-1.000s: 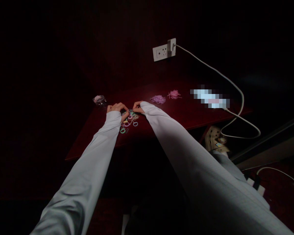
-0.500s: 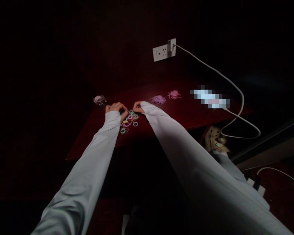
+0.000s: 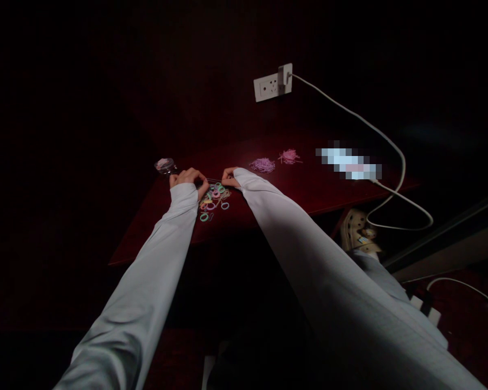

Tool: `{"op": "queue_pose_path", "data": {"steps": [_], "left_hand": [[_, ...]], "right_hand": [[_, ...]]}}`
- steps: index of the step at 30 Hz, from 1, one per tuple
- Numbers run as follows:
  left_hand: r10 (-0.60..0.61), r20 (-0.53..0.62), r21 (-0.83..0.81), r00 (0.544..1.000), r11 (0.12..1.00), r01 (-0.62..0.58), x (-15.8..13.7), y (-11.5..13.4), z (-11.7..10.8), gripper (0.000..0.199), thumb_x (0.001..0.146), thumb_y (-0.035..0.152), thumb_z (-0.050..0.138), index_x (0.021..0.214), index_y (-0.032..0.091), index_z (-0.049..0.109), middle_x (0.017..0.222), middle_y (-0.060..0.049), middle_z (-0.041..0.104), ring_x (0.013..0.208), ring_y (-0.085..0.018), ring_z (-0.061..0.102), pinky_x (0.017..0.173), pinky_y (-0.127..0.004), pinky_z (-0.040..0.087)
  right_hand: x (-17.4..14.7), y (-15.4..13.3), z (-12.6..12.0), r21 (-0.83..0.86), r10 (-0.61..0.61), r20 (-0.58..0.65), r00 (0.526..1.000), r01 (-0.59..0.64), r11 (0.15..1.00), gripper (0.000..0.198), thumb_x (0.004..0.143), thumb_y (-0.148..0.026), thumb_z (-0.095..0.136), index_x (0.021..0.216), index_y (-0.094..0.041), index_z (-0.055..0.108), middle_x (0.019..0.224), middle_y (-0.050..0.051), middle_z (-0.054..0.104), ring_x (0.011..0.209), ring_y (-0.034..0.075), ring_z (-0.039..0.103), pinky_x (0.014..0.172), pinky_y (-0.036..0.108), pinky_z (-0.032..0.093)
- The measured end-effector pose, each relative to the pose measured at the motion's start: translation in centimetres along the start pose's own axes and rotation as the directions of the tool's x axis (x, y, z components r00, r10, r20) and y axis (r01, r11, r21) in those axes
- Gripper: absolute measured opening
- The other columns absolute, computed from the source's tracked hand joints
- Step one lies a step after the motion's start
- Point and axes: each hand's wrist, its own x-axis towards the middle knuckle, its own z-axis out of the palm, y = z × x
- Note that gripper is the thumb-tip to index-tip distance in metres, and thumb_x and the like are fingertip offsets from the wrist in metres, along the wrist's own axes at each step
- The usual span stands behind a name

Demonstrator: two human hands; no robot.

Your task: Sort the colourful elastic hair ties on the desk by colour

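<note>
A thin rubber band (image 3: 214,180) is stretched between my hands. My left hand (image 3: 188,179) pinches one end, and my right hand (image 3: 229,176) is closed on the other end, its fingertips partly hidden by the sleeve. Just below them on the dark red table lies a mixed pile of colourful hair ties (image 3: 211,206), in green, pink, yellow, purple and pale blue. To the right sit a heap of purple bands (image 3: 262,164) and a smaller heap of pink bands (image 3: 290,156).
A clear round container (image 3: 165,165) stands beyond my left hand. At the right, a blurred-out pale device (image 3: 350,162) lies on the table (image 3: 305,187), joined by a white cable (image 3: 361,116) to a wall socket (image 3: 272,85). A beige clog (image 3: 354,230) shows below the table edge.
My left hand has shifted slightly left, away from my right hand. The band between them is pulled longer. My right hand has hardly moved.
</note>
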Motion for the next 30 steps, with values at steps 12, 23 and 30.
{"op": "queue_pose_path", "data": {"steps": [12,23,30], "left_hand": [[-0.059,-0.019,-0.021,0.998,0.998,0.059,-0.1,-0.1,-0.3,0.013,0.099,0.034,0.070,0.091,0.024,0.068,0.110,-0.006,0.080,0.119,-0.035,0.070,0.113,-0.057,0.040],[-0.156,-0.083,-0.045,0.984,0.987,0.153,0.1,0.0,0.0,0.009,0.094,0.031,0.070,0.089,0.024,0.072,0.113,-0.009,0.082,0.122,-0.038,0.071,0.115,-0.060,0.038],[-0.150,-0.119,-0.031,0.981,0.989,0.147,-0.2,0.3,-0.3,0.011,0.096,0.030,0.069,0.089,0.023,0.073,0.109,-0.010,0.082,0.118,-0.035,0.072,0.114,-0.058,0.038]], "right_hand": [[0.4,0.4,0.1,0.011,0.006,-0.007,1.000,-0.006,1.000,0.018,0.079,-0.029,0.074,0.071,-0.022,0.060,0.065,-0.008,0.058,0.064,0.010,0.048,0.064,0.025,0.034],[1.0,1.4,0.0,0.005,-0.043,-0.018,0.999,0.043,0.999,0.018,0.078,-0.032,0.074,0.070,-0.022,0.061,0.064,-0.008,0.058,0.063,0.010,0.048,0.063,0.025,0.033],[1.0,1.4,0.1,0.021,-0.056,-0.006,0.998,0.057,0.998,0.022,0.078,-0.038,0.074,0.072,-0.022,0.060,0.063,-0.008,0.056,0.064,0.010,0.047,0.065,0.026,0.032]]}}
